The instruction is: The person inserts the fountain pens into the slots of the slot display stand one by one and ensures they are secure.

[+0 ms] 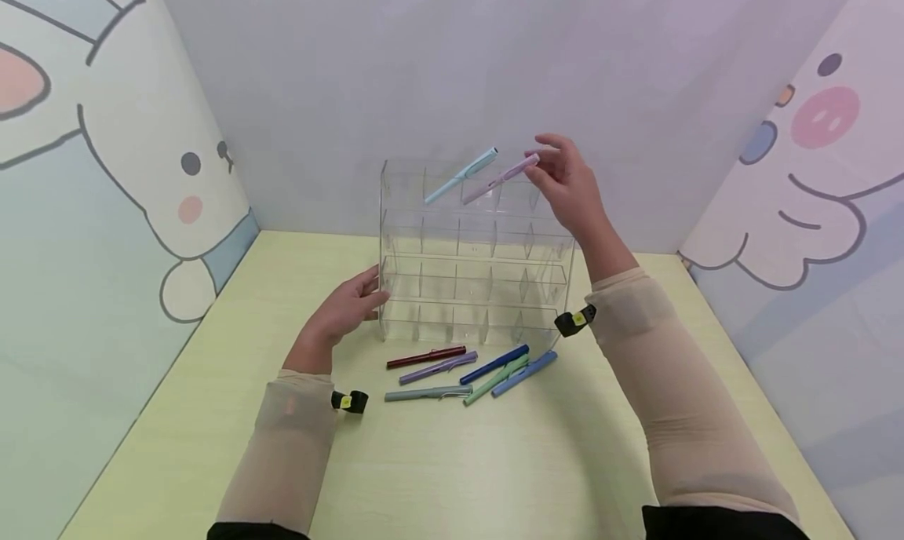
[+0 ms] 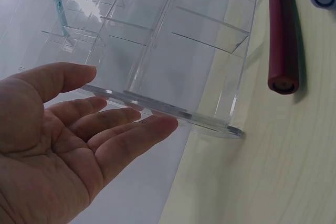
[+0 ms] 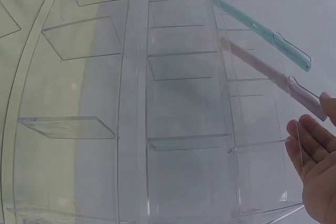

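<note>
A clear acrylic pen organizer [image 1: 475, 277] with tiered, divided rows stands on the table. At its top right, my right hand [image 1: 565, 180] pinches the upper end of a light pink-lilac pen [image 1: 501, 180], which slants into the top row. Left of that pen, a light blue pen [image 1: 461, 176] leans in the same row. My left hand [image 2: 68, 135] is at the organizer's left side, its extended fingers touching the clear side panel [image 2: 157, 104]. In the right wrist view, the right hand [image 3: 317, 156] is partly cut off by the frame edge.
In front of the organizer lie a dark red pen [image 1: 426, 357], a purple pen [image 1: 438, 368], a grey-green pen [image 1: 427, 394], a dark blue pen [image 1: 494, 365], a green pen [image 1: 497, 380] and a blue pen [image 1: 525, 373]. Walls with cartoon prints [image 1: 191, 163] flank the table.
</note>
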Action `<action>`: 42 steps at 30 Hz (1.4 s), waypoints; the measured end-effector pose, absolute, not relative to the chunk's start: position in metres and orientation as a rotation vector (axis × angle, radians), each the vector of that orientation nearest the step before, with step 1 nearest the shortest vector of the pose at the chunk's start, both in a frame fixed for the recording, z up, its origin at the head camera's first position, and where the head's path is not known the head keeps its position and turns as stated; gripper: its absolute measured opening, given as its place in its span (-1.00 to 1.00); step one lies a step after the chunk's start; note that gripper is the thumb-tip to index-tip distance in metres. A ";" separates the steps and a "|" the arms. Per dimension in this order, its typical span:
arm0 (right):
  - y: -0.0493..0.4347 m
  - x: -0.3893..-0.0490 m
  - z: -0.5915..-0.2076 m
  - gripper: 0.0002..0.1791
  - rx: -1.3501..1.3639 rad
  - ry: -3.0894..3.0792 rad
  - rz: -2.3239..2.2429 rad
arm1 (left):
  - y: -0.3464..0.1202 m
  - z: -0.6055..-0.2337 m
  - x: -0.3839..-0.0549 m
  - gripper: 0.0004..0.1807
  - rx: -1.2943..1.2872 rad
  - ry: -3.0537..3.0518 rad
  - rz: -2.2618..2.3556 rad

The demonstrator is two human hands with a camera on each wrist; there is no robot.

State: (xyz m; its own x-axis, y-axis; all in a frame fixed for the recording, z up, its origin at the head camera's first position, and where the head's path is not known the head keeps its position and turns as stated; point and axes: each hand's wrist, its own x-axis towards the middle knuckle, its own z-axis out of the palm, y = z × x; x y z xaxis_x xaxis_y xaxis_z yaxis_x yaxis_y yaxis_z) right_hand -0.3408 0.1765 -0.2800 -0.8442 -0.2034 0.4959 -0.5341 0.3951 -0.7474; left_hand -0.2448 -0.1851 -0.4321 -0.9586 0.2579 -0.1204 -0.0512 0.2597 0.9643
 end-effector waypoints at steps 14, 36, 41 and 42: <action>0.183 -0.298 -0.284 -0.28 0.767 -2.046 1.573 | -0.183 -0.430 -0.245 -0.29 0.206 2.277 1.757; 0.208 -0.247 -0.342 -0.27 0.802 -2.097 1.375 | -0.185 -0.429 -0.246 -0.28 0.225 2.283 1.757; 0.213 -0.238 -0.356 -0.28 0.788 -2.070 1.392 | -0.185 -0.429 -0.246 -0.28 0.217 2.283 1.753; 0.213 -0.236 -0.358 -0.28 0.788 -2.067 1.393 | -0.185 -0.429 -0.246 -0.28 0.214 2.283 1.753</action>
